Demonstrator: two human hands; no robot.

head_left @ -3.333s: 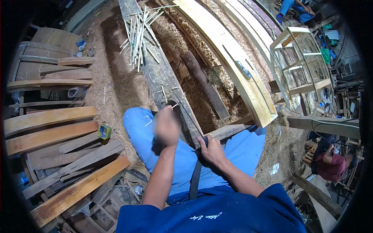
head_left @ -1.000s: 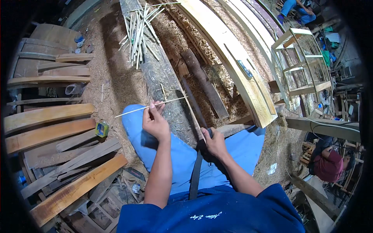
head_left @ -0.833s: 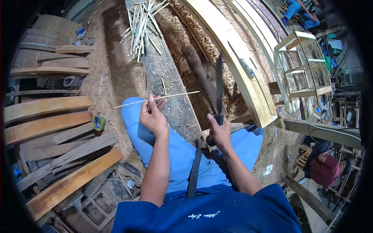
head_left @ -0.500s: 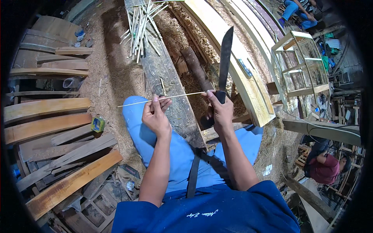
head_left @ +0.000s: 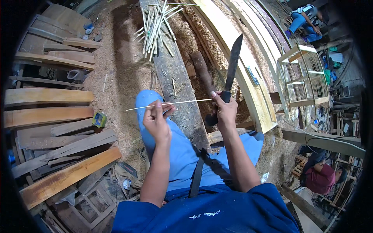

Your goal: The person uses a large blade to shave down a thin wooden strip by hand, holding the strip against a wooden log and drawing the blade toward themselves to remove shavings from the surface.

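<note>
A thin pale wooden stick [head_left: 190, 101] runs nearly level across my lap. My left hand [head_left: 157, 123] pinches it between thumb and fingers near its left end. Its right end meets my right hand [head_left: 226, 113], by the thumb. That same hand is closed round the black handle of a long knife [head_left: 234, 62], whose dark broad blade points up and away. Below both hands lies a worn grey plank [head_left: 179, 79], scattered with shavings. At its far end rests a loose pile of similar thin sticks [head_left: 155, 33].
Curved timber beams [head_left: 248, 83] stretch along the right, with a blue-handled tool [head_left: 252, 75] on one. Beyond stands a slatted wooden cage [head_left: 305, 75]. Boards [head_left: 50, 96] and a yellow-black tape measure [head_left: 99, 119] lie left. Two people [head_left: 307, 23] [head_left: 320, 178] sit at the right.
The whole view has shifted slightly, so the plank and stick pile appear further right. Both hands keep their hold, and the stick has slid or turned only a little.
</note>
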